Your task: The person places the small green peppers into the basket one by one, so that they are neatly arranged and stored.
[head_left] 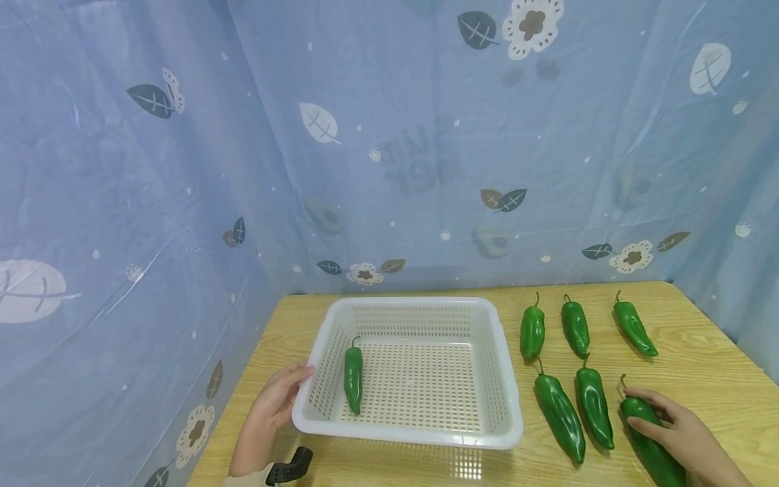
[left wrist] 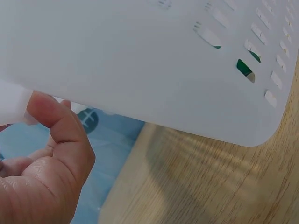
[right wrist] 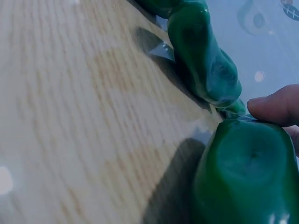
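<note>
At the left end of a white plastic basket (head_left: 420, 439), my left hand (head_left: 276, 399) grips the rim. In the left wrist view, its thumb (left wrist: 49, 112) bends against the basket's edge. One green pepper (head_left: 353, 379) lies inside, near the basket's left wall. On the right, my right hand (head_left: 678, 429) holds another green pepper (head_left: 660, 465) at the table's near side, with thumb and fingers on either side of it. That pepper's blunt end fills the lower right corner of the right wrist view. Whether it touches the table cannot be told.
Several more green peppers lie in two rough rows right of the basket, among them a front one (head_left: 561, 419) and a far right one (head_left: 635, 329). The wooden table (head_left: 712, 345) meets a blue patterned curtain (head_left: 414, 223) behind and at the sides.
</note>
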`<state>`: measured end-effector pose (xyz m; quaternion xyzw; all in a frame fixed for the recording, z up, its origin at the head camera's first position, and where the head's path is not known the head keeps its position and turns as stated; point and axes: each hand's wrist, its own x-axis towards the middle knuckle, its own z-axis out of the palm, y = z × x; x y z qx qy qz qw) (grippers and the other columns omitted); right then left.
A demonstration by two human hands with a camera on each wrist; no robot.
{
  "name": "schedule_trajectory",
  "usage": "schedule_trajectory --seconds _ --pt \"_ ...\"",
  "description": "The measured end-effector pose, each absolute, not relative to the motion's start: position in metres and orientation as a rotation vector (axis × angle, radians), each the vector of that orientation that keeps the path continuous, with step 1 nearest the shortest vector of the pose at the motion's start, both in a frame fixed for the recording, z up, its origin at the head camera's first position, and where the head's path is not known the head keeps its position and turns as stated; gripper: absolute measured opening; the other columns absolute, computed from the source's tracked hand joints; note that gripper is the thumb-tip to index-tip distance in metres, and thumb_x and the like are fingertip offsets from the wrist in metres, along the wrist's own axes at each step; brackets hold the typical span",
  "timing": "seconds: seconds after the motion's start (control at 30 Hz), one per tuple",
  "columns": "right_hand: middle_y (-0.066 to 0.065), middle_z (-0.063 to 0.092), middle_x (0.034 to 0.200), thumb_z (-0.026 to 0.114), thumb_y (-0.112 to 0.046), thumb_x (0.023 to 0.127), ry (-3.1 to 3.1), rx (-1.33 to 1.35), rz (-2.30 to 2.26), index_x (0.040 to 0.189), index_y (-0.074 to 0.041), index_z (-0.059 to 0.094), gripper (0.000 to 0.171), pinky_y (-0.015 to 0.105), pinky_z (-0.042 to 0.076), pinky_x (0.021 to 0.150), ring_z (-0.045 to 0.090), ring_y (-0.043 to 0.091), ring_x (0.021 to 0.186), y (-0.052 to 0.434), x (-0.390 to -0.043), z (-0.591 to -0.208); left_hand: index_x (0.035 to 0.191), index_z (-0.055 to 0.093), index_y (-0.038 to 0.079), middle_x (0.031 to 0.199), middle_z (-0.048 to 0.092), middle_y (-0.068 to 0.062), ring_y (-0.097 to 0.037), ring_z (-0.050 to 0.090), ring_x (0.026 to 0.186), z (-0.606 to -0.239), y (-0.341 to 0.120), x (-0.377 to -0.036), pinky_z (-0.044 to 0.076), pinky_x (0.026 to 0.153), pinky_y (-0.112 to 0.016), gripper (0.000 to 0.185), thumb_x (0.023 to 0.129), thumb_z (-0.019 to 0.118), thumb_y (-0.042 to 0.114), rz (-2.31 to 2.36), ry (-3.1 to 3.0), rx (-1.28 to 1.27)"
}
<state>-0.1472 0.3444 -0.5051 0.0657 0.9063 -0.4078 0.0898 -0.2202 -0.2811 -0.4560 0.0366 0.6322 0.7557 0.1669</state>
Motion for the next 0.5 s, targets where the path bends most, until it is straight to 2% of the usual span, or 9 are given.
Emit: schedule_trajectory --seconds 0.17,0.33,0.5 --pt "0.038 0.033 0.140 0.054 -0.044 0.094 2.766 0.163 -1.149 0.141 0.008 0.033 0.073 0.049 0.049 0.077 0.040 0.058 0.115 0.345 -0.147 -0.501 0.133 0.029 -0.014 0.107 0.063 -0.003 -0.015 0.063 0.102 -0.455 -0.281 -0.220 0.053 0.088 -0.032 0.044 0.101 0.042 0.013 2.147 1.810 0.095" --pt "0.038 0.028 0.142 0.052 -0.045 0.095 2.742 0.162 -1.163 0.143 0.008 0.029 0.075 0.050 0.049 0.078 0.035 0.059 0.117 0.344 -0.149 -0.494 0.133 0.029 -0.013 0.108 0.063 -0.002 -0.015 0.063 0.103 -0.456 -0.281 -0.220 0.053 0.088 -0.032 0.044 0.101 0.042 0.013 2.142 1.821 0.080" --pt "0.038 0.031 0.141 0.053 -0.044 0.094 2.774 0.143 -1.161 0.142 0.008 0.032 0.073 0.053 0.048 0.081 0.036 0.058 0.117 0.340 -0.149 -0.489 0.135 0.027 -0.014 0.109 0.063 -0.003 -0.015 0.063 0.103 -0.457 -0.281 -0.221 0.053 0.089 -0.032 0.047 0.101 0.043 0.014 2.144 1.828 0.067"
